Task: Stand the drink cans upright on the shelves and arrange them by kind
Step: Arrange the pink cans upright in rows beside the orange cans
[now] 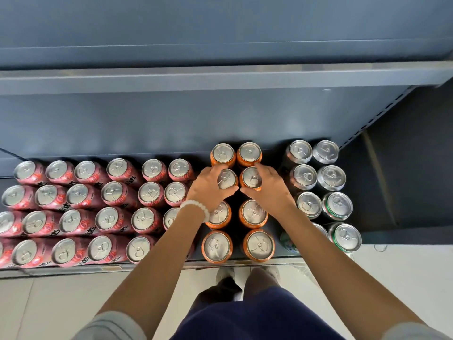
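Left hand [208,186] and right hand [267,187] each grip an orange can [252,177], straightening the middle rows; next, probably nudge them toward twelve o'clock.

Grey-blue metal shelving [220,79] stands on a pale tiled floor [404,278].

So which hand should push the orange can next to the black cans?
The right hand, probably. It already wraps that orange can in the right-hand column, nearest the black cans. The left hand is busy holding the neighbouring orange can and would have to cross over.
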